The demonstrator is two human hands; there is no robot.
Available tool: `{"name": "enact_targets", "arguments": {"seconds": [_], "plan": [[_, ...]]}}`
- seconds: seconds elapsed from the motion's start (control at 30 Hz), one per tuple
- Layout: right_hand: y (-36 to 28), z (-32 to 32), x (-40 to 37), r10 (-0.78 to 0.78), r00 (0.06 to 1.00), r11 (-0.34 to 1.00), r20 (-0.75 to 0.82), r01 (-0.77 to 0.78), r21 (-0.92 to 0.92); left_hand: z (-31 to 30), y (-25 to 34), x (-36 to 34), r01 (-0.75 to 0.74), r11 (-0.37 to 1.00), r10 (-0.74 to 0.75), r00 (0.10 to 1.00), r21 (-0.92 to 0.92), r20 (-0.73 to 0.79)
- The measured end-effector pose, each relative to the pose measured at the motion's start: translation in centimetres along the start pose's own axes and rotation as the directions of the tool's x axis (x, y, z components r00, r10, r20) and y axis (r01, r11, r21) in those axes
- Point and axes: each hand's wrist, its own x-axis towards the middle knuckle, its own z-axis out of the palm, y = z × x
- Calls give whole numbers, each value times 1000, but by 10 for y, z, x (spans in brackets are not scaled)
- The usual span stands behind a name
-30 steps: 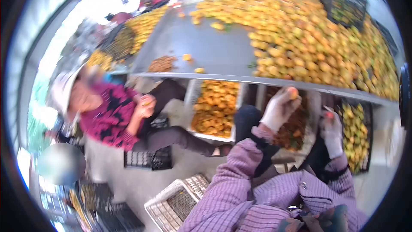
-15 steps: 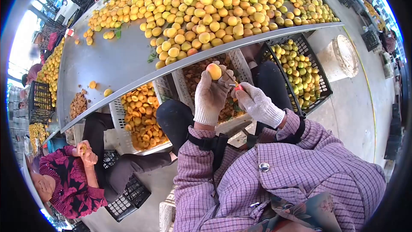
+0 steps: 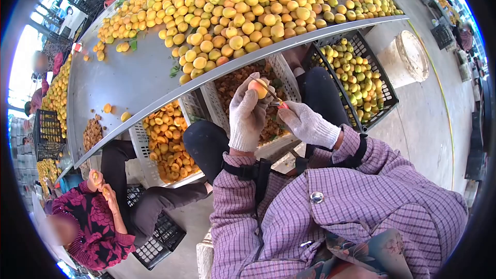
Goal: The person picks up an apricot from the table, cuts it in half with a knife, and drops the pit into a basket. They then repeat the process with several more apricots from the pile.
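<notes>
My left hand, in a whitish knitted glove, is closed around an orange-yellow apricot held up at its fingertips. My right hand, gloved alike, grips a small knife with a red handle. The thin blade reaches to the apricot and appears to touch it; how deep it goes cannot be made out. Both hands are in front of the metal table's edge, over a white crate holding brown pits or scraps. Part of the right fingers is hidden behind the glove's back.
Whole apricots are heaped on the metal table. Split apricots fill a crate at left; a black crate of greenish-yellow fruit and a white bucket stand right. A co-worker sits at lower left.
The knife blade has come up against the apricot, and the right hand is slightly nearer the left. The co-worker's hands have moved apart. The whole view has shifted slightly.
</notes>
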Motion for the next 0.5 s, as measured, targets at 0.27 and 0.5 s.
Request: {"name": "enact_targets", "arguments": {"seconds": [0.27,0.5], "plan": [[-10,-31,2,46,979,998,199,-54,37,26,14,-8,85,968,-73,995,236,-61],[-3,-13,2,80,996,990,38,-75,-116,9,0,-3,87,977,-88,996,193,-8]]}}
